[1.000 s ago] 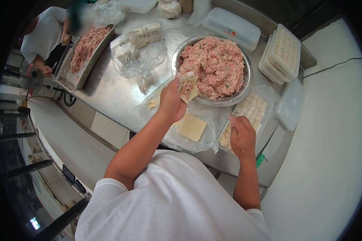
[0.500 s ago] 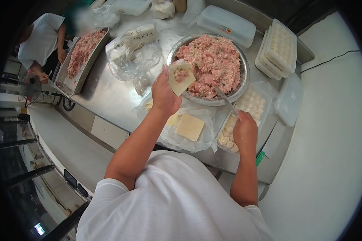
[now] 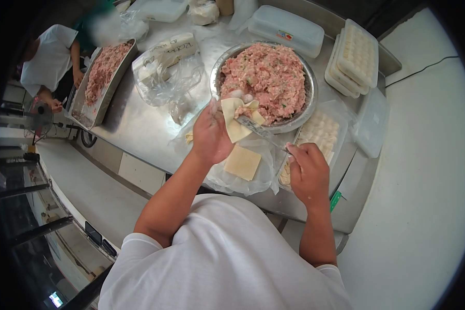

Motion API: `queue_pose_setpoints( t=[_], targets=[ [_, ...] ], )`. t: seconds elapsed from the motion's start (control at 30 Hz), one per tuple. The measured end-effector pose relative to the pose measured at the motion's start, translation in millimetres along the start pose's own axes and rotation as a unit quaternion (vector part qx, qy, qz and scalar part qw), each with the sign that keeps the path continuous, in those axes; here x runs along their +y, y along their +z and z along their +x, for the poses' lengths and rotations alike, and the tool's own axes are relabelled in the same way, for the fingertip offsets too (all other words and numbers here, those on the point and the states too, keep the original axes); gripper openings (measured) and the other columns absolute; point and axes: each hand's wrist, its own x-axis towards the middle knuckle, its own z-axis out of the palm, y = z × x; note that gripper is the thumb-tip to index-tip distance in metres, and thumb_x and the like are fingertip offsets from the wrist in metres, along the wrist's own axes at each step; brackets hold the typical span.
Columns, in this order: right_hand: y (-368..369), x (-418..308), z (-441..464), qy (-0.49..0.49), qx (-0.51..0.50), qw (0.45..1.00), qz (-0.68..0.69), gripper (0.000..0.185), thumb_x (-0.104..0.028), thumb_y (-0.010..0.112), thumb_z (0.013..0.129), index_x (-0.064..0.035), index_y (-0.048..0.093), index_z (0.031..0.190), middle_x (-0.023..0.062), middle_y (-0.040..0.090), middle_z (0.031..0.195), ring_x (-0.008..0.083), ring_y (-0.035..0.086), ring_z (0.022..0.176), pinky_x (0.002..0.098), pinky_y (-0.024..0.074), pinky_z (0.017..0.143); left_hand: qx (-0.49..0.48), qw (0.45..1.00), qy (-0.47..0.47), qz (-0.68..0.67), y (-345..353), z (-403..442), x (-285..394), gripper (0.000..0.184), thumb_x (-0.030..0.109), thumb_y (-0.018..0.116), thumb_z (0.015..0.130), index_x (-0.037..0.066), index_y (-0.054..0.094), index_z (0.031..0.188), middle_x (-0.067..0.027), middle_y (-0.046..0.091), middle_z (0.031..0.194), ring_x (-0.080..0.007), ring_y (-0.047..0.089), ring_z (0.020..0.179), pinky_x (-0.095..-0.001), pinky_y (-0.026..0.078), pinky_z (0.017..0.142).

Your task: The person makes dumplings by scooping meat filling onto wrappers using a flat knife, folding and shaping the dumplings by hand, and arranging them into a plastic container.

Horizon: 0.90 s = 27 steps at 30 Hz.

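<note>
My left hand [image 3: 211, 135] holds a square dough wrapper [image 3: 233, 129] at the near left rim of the bowl. The wrapper is bent up at its sides, with some minced meat on it. In my closed right hand [image 3: 310, 173] is a flat metal spreading knife [image 3: 263, 132], its blade touching the filling on the wrapper. Just beyond stands a steel bowl [image 3: 313, 103] heaped with pink minced meat filling [image 3: 268, 75]. Below my left hand a stack of square wrappers [image 3: 243, 163] lies on a plastic bag [image 3: 261, 181]. A tray of filled dumplings [image 3: 323, 130] sits beside my right hand.
Lidded dumpling boxes [image 3: 354, 57] are stacked at the back right, near a long plastic container [image 3: 287, 31]. A bagged wrapper pack [image 3: 165, 62] lies left of the bowl. At far left, a co-worker [image 3: 49, 62] stands by a meat-filled metal pan [image 3: 125, 70].
The knife has moved from the meat in the bowl to the wrapper. My left hand has lowered slightly, and the wrapper, flatter before, is now bent around the filling.
</note>
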Motion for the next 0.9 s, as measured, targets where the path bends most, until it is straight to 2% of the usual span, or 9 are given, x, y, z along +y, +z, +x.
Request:
queue_pose_setpoints(
  t=[0.07, 0.2, 0.27, 0.4, 0.6, 0.73, 0.8, 0.83, 0.9],
  targets=[
    [-15, -3, 0, 0.003, 0.007, 1.000, 0.017, 0.035, 0.003, 0.065, 0.076, -0.0063, 0.073, 0.109, 0.0107, 0.058, 0.087, 0.0276, 0.061, 0.079, 0.0387, 0.0516, 0.068, -0.022, 0.999, -0.021, -0.013, 5, -7, 2, 0.036, 0.016, 0.054, 0.101, 0.002, 0.052, 0.134, -0.0119, 0.061, 0.128, -0.0238, 0.058, 0.123, -0.0412, 0.047, 0.106],
    [-29, -8, -5, 0.003, -0.076, 0.997, -0.015, 0.029, 0.000, 0.064, 0.078, -0.0069, 0.073, 0.105, 0.0090, 0.058, 0.085, 0.0271, 0.062, 0.077, 0.0391, 0.0512, 0.065, 0.031, 0.893, -0.027, 0.449, -17, -19, -14, 0.053, 0.001, 0.078, 0.081, 0.006, 0.055, 0.130, -0.0095, 0.066, 0.120, -0.0197, 0.064, 0.110, -0.0334, 0.051, 0.096],
    [-33, -10, -8, -0.009, -0.103, 0.994, -0.035, 0.027, -0.001, 0.064, 0.079, -0.0072, 0.073, 0.104, 0.0086, 0.058, 0.085, 0.0272, 0.063, 0.078, 0.0397, 0.0511, 0.065, -0.001, 0.715, -0.010, 0.699, 8, -16, -13, 0.047, 0.001, 0.078, 0.078, 0.006, 0.059, 0.121, -0.0050, 0.067, 0.107, -0.0163, 0.067, 0.099, -0.0322, 0.053, 0.086],
    [-64, -8, -12, 0.032, -0.134, 0.989, -0.054, 0.023, -0.001, 0.064, 0.079, -0.0067, 0.073, 0.100, 0.0096, 0.058, 0.082, 0.0293, 0.062, 0.074, 0.0407, 0.0508, 0.065, -0.110, 0.616, 0.138, 0.768, 3, -14, -26, 0.032, 0.003, 0.077, 0.079, 0.004, 0.062, 0.107, -0.0085, 0.067, 0.095, -0.0174, 0.065, 0.087, -0.0299, 0.051, 0.080],
    [-70, 21, -34, 0.177, -0.008, 0.981, 0.075, 0.013, -0.005, 0.071, 0.083, -0.0037, 0.071, 0.096, 0.0079, 0.062, 0.081, 0.0216, 0.059, 0.068, 0.0324, 0.0485, 0.064, -0.045, 0.799, 0.018, 0.600, 32, -2, -36, 0.014, 0.007, 0.070, 0.091, 0.001, 0.064, 0.102, -0.0076, 0.069, 0.096, -0.0167, 0.065, 0.086, -0.0319, 0.052, 0.078],
    [-18, 29, -64, 0.317, 0.004, 0.913, 0.258, 0.015, -0.016, 0.074, 0.089, -0.0019, 0.070, 0.093, 0.0027, 0.063, 0.080, 0.0142, 0.058, 0.065, 0.0288, 0.0476, 0.064, -0.083, 0.781, 0.005, 0.619, 24, -2, -75, 0.019, 0.018, 0.063, 0.100, 0.000, 0.064, 0.103, -0.0069, 0.069, 0.096, -0.0150, 0.065, 0.089, -0.0322, 0.052, 0.079],
    [17, 22, -79, 0.249, 0.062, 0.893, 0.371, 0.019, -0.021, 0.073, 0.093, -0.0039, 0.067, 0.100, -0.0018, 0.060, 0.079, 0.0103, 0.053, 0.057, 0.0260, 0.0444, 0.055, -0.076, 0.941, -0.070, 0.324, 26, -13, -110, 0.029, 0.028, 0.055, 0.105, 0.000, 0.064, 0.104, -0.0093, 0.068, 0.100, -0.0164, 0.065, 0.094, -0.0323, 0.052, 0.084],
    [25, 14, -81, 0.254, 0.070, 0.892, 0.369, 0.019, -0.021, 0.073, 0.093, -0.0039, 0.067, 0.100, -0.0018, 0.060, 0.079, 0.0103, 0.053, 0.057, 0.0260, 0.0444, 0.055, -0.080, 0.937, -0.174, 0.292, 48, -23, -109, 0.041, 0.035, 0.048, 0.107, -0.003, 0.063, 0.112, -0.0117, 0.065, 0.111, -0.0205, 0.065, 0.101, -0.0348, 0.050, 0.092],
    [34, 3, -88, 0.325, 0.112, 0.666, 0.662, 0.025, -0.023, 0.072, 0.094, -0.0064, 0.062, 0.110, -0.0036, 0.057, 0.077, 0.0054, 0.045, 0.051, 0.0225, 0.0373, 0.046, -0.122, 0.908, -0.127, 0.379, 42, -32, -125, 0.041, 0.034, 0.049, 0.107, -0.003, 0.062, 0.118, -0.0130, 0.063, 0.117, -0.0235, 0.064, 0.105, -0.0365, 0.050, 0.095]
  ],
)
